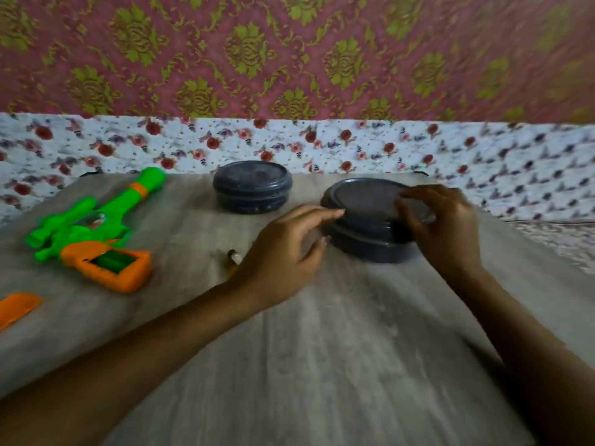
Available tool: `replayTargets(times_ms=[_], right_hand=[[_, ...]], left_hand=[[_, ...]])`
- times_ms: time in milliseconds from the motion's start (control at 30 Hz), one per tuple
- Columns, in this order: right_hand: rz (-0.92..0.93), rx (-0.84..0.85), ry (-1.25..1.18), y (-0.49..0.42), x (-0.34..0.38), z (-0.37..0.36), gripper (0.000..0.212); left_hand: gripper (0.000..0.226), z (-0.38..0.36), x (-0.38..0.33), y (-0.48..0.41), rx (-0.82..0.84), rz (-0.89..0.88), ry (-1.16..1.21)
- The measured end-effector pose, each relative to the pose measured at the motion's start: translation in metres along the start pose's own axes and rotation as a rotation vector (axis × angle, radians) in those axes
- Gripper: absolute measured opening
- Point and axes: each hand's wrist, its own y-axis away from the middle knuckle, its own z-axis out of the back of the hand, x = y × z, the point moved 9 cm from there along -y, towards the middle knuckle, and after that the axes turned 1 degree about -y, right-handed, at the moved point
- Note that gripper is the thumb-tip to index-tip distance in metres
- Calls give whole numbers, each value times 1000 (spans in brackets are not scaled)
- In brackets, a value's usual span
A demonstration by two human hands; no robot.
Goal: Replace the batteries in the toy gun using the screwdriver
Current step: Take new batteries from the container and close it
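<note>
The green and orange toy gun (93, 230) lies at the table's left, its orange grip's battery compartment open. Its orange cover (17, 308) lies near the left edge. A small cylindrical object, perhaps a battery or the screwdriver's handle (234, 259), shows just left of my left hand. My right hand (441, 226) grips the lid (367, 201) of the near dark round container (370, 244), tilting it up. My left hand (286, 252) reaches toward the container's left side with relaxed fingers, holding nothing I can see.
A second dark round container (252, 186) with its lid on stands at the table's back middle. The grey wood-grain table (322, 365) ends against a floral cloth (322, 146) behind and to the right. The view is blurred by motion.
</note>
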Motion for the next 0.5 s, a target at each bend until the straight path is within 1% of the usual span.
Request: replayTargets(times_ms=[67,100,167,233,300,333,400,467,500], right_hand=[[-344,-79,-144,2,-50,9,26],[-509,-79,-224,5,-72,8,27],[-741,-6,-369,15,-98,-9,32],[-882,72,-525,25,-104,-28,32],[-1001,89,-711,34,-102,-40,21],[-1063,77,-793,37,-104,-43,15],[-1180,68,-930,44,-108,-49,7],[-1257,72,-1036,49,-110,-56,4],[-1278,72,-1062,51,-110,-58,6]], left_hand=[[43,-32,-16,-20,80,-81,-84],[45,-52,-23,-30,135,-106,-124],[53,-91,-30,-45,243,-140,-272],[63,-123,-26,-54,337,-135,-491],[64,-139,-18,-62,351,-134,-628],[61,-141,-16,-64,320,-158,-640],[57,-134,-15,-64,285,-228,-589],[54,-125,-10,-63,297,-281,-511],[52,-120,-9,-62,282,-313,-508]])
